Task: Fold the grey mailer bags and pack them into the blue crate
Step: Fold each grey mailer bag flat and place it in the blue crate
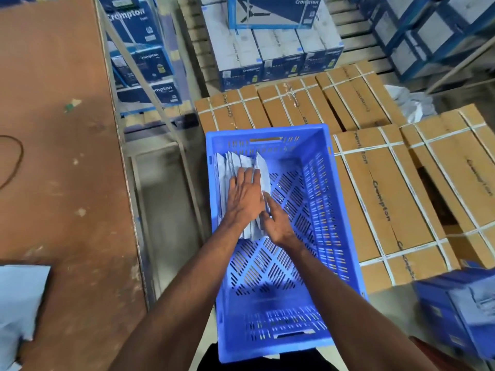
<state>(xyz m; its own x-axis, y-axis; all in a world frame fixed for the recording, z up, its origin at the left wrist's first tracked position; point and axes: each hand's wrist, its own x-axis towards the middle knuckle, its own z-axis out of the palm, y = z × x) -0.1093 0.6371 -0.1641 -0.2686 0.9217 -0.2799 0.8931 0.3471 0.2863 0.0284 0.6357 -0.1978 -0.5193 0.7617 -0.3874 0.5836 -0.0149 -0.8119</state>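
Note:
A blue perforated crate [329,210] stands on the floor in front of me. Several folded grey mailer bags [238,164] stand on edge against its left wall. My left hand [245,195] lies flat on the bags with straight fingers, pressing them toward that wall. My right hand [277,226] touches the near end of the outermost bag, fingers fairly straight. More grey mailer bags [18,306] lie on the brown table at the lower left.
The brown table [59,156] fills the left side, with a metal frame beside it. Strapped brown cartons [375,188] lie right of and behind the crate. Blue and white boxes [270,52] are stacked at the back. A blue box [460,309] sits at the lower right.

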